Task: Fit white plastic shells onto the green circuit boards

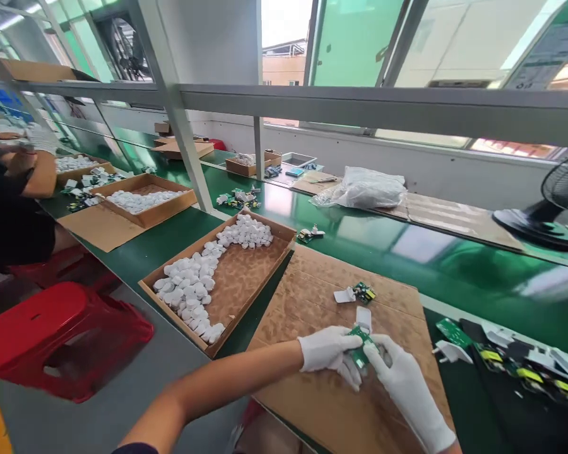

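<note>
Both my gloved hands meet over a brown cardboard sheet (pixel 341 391). My left hand (pixel 329 350) and my right hand (pixel 397 384) grip a small green circuit board (pixel 360 347) between them, and my fingers hide part of it. A white plastic piece (pixel 363 318) stands at the board's far end. Just beyond my hands, a second green board (pixel 364 292) lies on the cardboard beside a white plastic shell (pixel 344 295). To my left, a cardboard tray (pixel 236 284) holds many small white plastic parts.
Assembled boards with yellow parts (pixel 525 366) lie on a black mat to my right. A green workbench (pixel 407 246) runs ahead, carrying more trays, a plastic bag and a fan. A co-worker (pixel 14 208) sits at the bench on the left. Red plastic stools (pixel 61 334) stand on the floor.
</note>
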### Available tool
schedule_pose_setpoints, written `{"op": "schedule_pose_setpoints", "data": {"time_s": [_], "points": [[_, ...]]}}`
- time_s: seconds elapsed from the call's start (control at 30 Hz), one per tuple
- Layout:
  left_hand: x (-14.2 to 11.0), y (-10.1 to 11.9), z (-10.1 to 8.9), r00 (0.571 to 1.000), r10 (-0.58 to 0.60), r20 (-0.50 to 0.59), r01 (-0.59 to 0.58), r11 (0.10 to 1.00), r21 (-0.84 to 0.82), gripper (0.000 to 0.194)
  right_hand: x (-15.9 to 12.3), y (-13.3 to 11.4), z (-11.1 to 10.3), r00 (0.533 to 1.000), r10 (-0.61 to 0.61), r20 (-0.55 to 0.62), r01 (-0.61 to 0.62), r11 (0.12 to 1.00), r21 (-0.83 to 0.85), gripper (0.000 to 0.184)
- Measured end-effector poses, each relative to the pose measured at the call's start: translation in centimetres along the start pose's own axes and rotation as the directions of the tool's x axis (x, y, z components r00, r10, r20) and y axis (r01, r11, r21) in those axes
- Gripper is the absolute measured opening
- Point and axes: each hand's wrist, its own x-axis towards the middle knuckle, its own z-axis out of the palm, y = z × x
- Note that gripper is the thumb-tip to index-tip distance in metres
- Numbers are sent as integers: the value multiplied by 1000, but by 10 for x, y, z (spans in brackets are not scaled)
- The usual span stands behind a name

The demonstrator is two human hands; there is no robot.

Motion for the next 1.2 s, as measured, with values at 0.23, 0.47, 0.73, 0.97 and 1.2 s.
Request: {"op": "schedule_pose_setpoints", "data": {"time_s": [0.23,0.47,0.73,0.97,1.2], "points": [[-12,6,5,999,4,-38,-12,973,-230,32,-3,5,-6,940,69,-334,62,929,366,10],[-17,11,11,999,-16,-52,8,989,-151,27,-12,-12,-4,974,-12,-228,125,864,487,19],[-15,4,21,998,-30,-55,19,981,-195,22,-20,-19,14,880,-346,-325,347,936,-59,16],[-19,1,31,980,96,-173,-92,995,32,26,-17,-13,23,878,-343,-333,273,932,-240,24],[-16,-2,32,964,76,-256,13,945,328,30,-23,-23,7,947,-309,-87,313,949,36,49]]}}
